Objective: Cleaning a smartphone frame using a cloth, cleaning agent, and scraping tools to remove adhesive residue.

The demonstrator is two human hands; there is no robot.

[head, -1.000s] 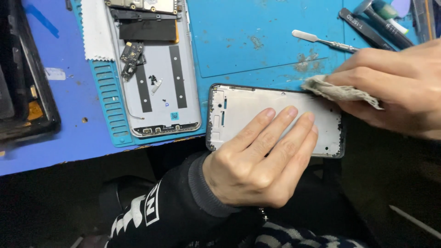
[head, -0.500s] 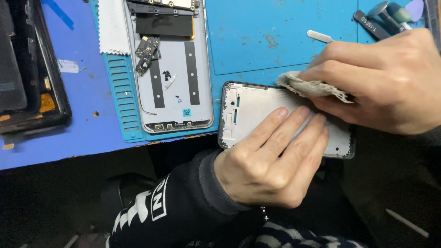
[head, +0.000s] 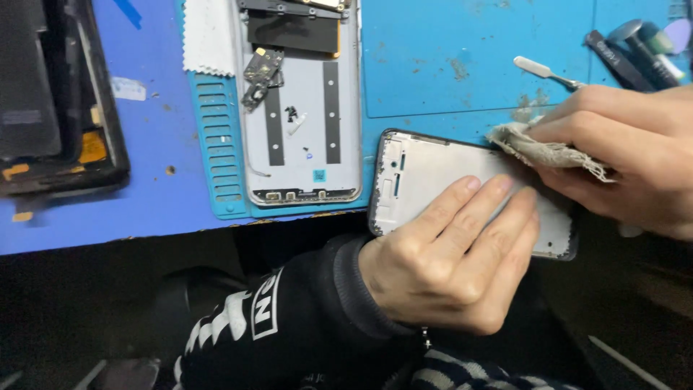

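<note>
Where the blue mat meets the front edge of the table, a white phone frame lies flat, partly overhanging the dark gap toward the person's lap. The left hand presses it down with its fingers laid flat and together across the middle, not gripping anything. The right hand has its fingers pinched tight on a frayed grey cloth that touches the frame's far corner. The frame looks thin, light and stiff, probably easy to bend or scratch, so the safest hold seems to be flat pressure on its broad face or a grip along the long edges, away from the small cutouts near its left end. In this one head view the mat appears slightly stained and likely grippy. Just beside the frame to the left lies an opened phone back with loose small parts, a white wipe next to it, and a dark phone screen well apart at the far left. A metal pry tool and other tools lie near the right hand.
</note>
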